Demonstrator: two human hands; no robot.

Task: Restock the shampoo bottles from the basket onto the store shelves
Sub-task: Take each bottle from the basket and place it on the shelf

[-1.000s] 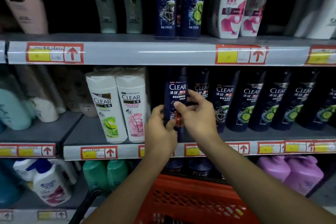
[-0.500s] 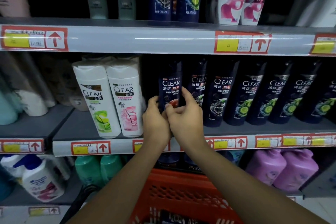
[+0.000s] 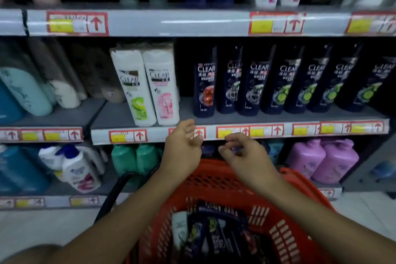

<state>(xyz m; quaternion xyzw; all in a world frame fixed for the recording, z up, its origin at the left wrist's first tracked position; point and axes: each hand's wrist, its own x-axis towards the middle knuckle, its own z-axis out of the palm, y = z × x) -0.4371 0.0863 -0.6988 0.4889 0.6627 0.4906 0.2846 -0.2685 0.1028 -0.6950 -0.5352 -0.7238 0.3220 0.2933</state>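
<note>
A dark blue Clear shampoo bottle with a red label (image 3: pixel 204 88) stands upright on the middle shelf (image 3: pixel 252 116), at the left end of a row of dark Clear bottles (image 3: pixel 285 83). My left hand (image 3: pixel 182 146) and my right hand (image 3: pixel 242 152) hover empty in front of the shelf's edge, below that bottle, with fingers loosely curled. Beneath my forearms is the red basket (image 3: pixel 216 180), holding several dark shampoo bottles (image 3: pixel 214 229).
Two white Clear bottles (image 3: pixel 147 88) stand left of the dark row. Pale bottles (image 3: pixel 32 92) fill the shelf to the far left. Green bottles (image 3: pixel 135 156) and purple jugs (image 3: pixel 323 158) sit on the lower shelf. More bottles line the top shelf.
Both hands have let go of the red-label bottle, which now stands on the middle shelf. They have drawn back and down toward the basket.
</note>
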